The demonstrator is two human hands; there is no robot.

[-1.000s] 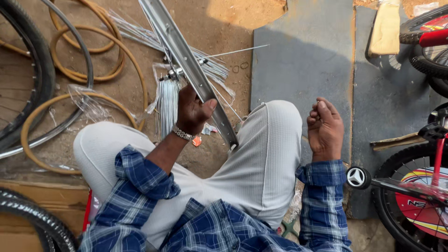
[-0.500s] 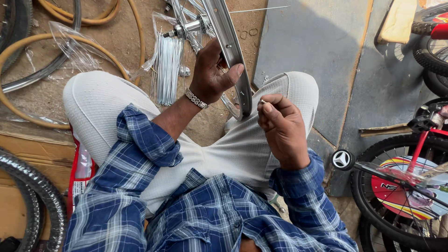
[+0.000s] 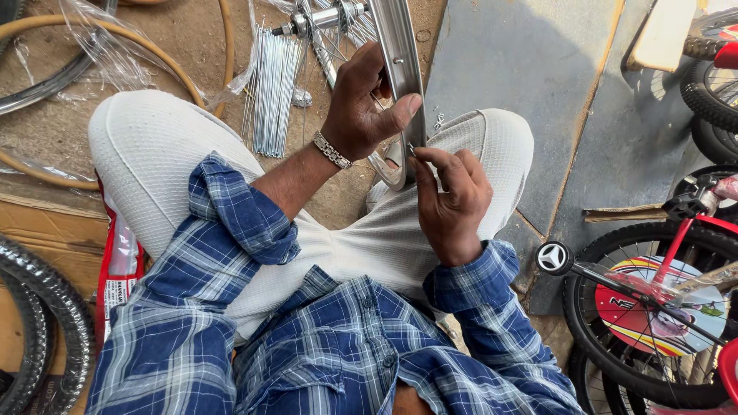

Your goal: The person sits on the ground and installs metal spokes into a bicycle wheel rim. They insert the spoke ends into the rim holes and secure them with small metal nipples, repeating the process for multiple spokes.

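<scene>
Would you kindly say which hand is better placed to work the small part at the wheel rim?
The right hand: its fingertips already pinch at the rim, while the left hand grips and steadies it.

Head camera looks steeply down – close (single view) – over the lap

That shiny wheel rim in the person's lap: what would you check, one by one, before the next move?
1. Left hand grips the rim, thumb across its edge: ok.
2. Rim braced against the knee: ok.
3. Right hand pinches a small metal piece at the rim's edge: ok.
4. That piece seated in a rim hole: cannot tell, too small.
5. Bundle of loose spokes lies on the ground near the left hand: ok.
6. Hub sits among the spokes already fitted: ok.
</scene>
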